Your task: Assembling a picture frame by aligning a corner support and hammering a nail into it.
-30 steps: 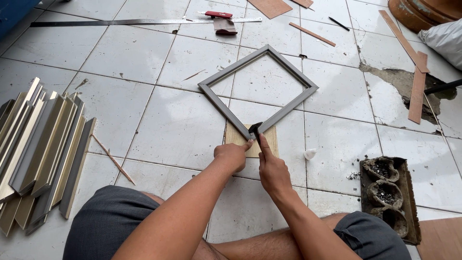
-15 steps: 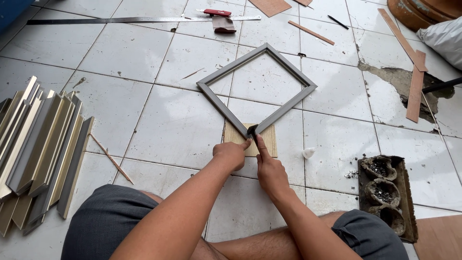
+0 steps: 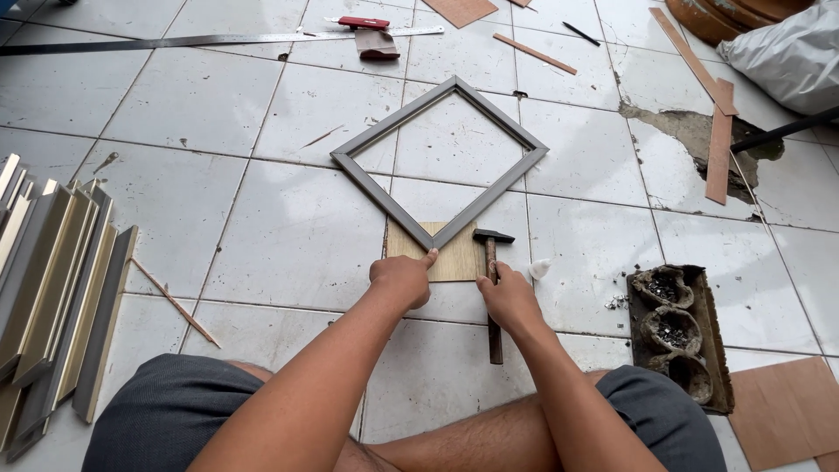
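Observation:
A grey square picture frame (image 3: 377, 189) lies like a diamond on the white tiled floor. Its near corner rests on a small wooden board (image 3: 458, 260). My left hand (image 3: 402, 280) sits at the board's near edge with fingers curled and the thumb stretched toward that frame corner. I cannot tell whether it pinches anything small. My right hand (image 3: 511, 301) lies closed over the handle of a hammer (image 3: 492, 238), which rests flat on the floor just right of the board with its dark head pointing away from me. My knees frame the bottom of the view.
Several frame moulding strips (image 3: 52, 288) are stacked at the left, with a thin stick (image 3: 175, 301) beside them. A long metal ruler (image 3: 218, 38) and a red-handled tool (image 3: 363, 24) lie at the back. A dark tray of nail cups (image 3: 677, 332) stands at right, wooden slats (image 3: 718, 140) beyond it.
The hammer has moved from the frame's near corner down to the floor on the right. My left hand stays at the corner.

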